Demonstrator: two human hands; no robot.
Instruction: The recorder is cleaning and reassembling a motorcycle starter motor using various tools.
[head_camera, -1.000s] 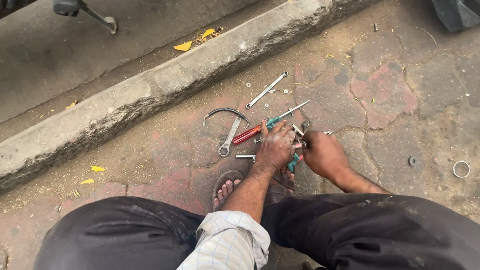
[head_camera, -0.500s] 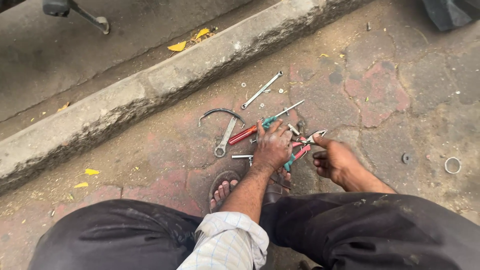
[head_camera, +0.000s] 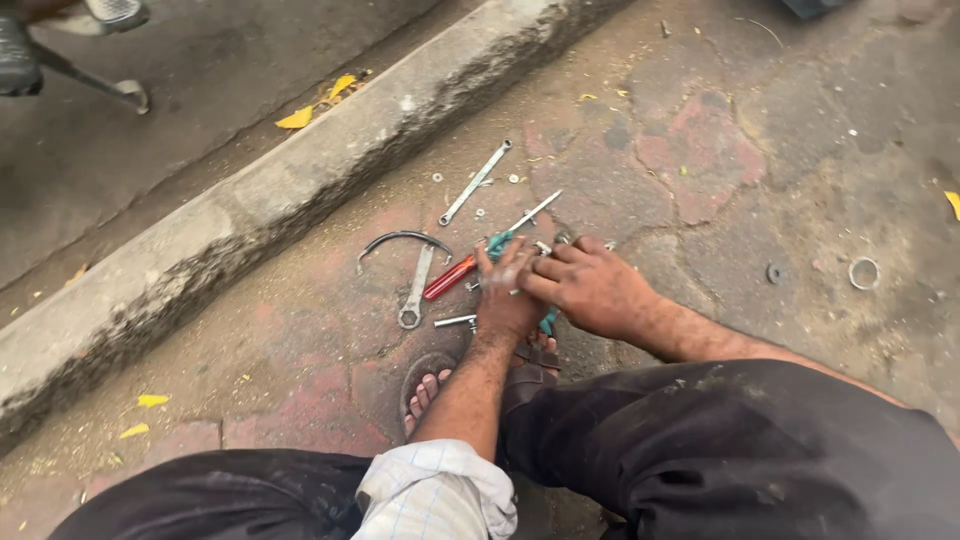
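The work centres on a small pile of hand tools on the pavement (head_camera: 330, 330), just past the person's sandalled foot (head_camera: 428, 388). The left hand (head_camera: 505, 295) lies knuckles up over a teal-handled screwdriver (head_camera: 497, 243), whose thin shaft runs far and right out of the pile. The fingers are bent down onto it, but whether they actually grip it is hidden. The right hand (head_camera: 592, 290) comes in from the right and meets the left, its fingertips pressed against the left fingers. It may be pinching a small metal part there, though this cannot be told.

Just left of the hands lies a red-handled screwdriver (head_camera: 448, 278), then a ring spanner (head_camera: 414, 292) pointing near, and a short bolt (head_camera: 455, 321) beside the left wrist. A curved metal strip (head_camera: 400, 239) arcs over the spanner's far end. Farther off lies a long flat spanner (head_camera: 475, 184), with loose washers scattered near it. The kerb (head_camera: 300, 180) crosses behind all this. Well to the right, apart from the pile, sit a washer (head_camera: 775, 272) and a metal ring (head_camera: 863, 272).

This looks like the picking-out stage: both hands are busy on one item within the pile. Lifting it would call for a firm pinch and care not to drag the neighbouring tools, which touch or overlap.
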